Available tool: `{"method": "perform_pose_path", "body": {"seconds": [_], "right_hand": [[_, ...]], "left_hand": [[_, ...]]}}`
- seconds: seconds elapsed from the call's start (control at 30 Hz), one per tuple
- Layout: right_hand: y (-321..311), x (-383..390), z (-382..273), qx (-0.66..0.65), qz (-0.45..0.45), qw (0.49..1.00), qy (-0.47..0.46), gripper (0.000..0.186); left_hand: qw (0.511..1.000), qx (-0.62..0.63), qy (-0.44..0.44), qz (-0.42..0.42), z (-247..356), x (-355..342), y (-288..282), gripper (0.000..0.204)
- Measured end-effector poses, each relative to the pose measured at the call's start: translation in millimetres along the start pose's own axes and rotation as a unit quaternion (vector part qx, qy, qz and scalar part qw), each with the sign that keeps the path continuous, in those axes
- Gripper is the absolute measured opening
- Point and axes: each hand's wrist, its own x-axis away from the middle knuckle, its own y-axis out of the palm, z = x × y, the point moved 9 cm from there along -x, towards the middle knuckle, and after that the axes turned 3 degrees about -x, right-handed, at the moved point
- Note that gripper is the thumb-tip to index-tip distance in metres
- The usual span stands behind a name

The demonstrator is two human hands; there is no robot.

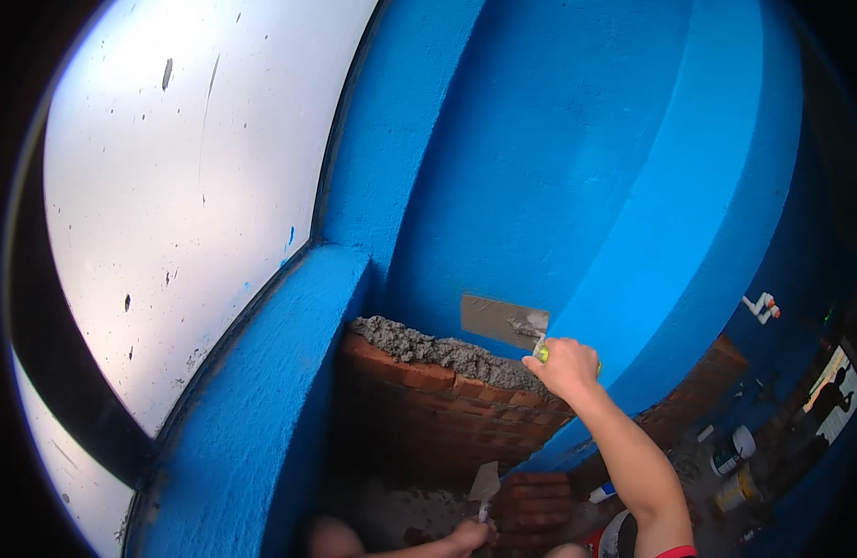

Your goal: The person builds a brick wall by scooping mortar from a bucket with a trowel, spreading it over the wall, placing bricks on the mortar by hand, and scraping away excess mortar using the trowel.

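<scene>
My right hand is closed around the yellow-green handle of a rectangular plastering trowel. A little grey mortar clings to its blade near the handle. The blade sits just above a rough bed of mortar, in front of the blue wall; whether it touches the wall I cannot tell. That mortar runs along the top of a low red brick wall. Lower down, my left hand grips a small pointing trowel, its blade upward and apart from the brickwork.
On the left, a blue sill borders a large, spattered window pane. Stacked bricks lie below the brick wall. At the right are a white bucket, a yellowish bucket, a white pipe fitting and a person's dark silhouette.
</scene>
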Motion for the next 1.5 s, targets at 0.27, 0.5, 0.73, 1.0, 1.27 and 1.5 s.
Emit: {"method": "perform_pose_path", "body": {"seconds": [0.27,0.5,0.73,1.0,1.27,1.5], "right_hand": [[11.7,5.3,-142.7,-0.060,0.100,0.980,-0.160,0.048],[-33.0,26.6,-92.5,-0.112,0.147,0.974,-0.128,0.047],[-28.7,210.9,183.7,-0.097,0.207,0.966,0.118,0.031],[152.3,523.9,489.5,0.058,-0.165,0.798,0.577,0.055],[401.6,573.7,590.5,0.058,-0.359,0.781,0.508,0.034],[538.4,511.7,593.2,0.135,-0.450,0.808,0.355,0.032]], "left_hand": [[0.997,-0.077,0.007,0.009,-37.8,-52.5,-6.2,0.019],[0.994,0.025,-0.063,-0.084,-30.0,-56.9,1.2,0.014],[0.994,0.090,-0.069,-0.004,15.1,9.7,-11.3,0.019],[0.992,0.051,-0.118,0.019,-15.7,36.1,-23.7,0.029],[0.941,-0.291,-0.165,-0.048,-108.1,-39.4,-105.3,0.027],[0.882,-0.431,-0.191,-0.027,-168.3,-78.4,-216.1,0.030]]}}
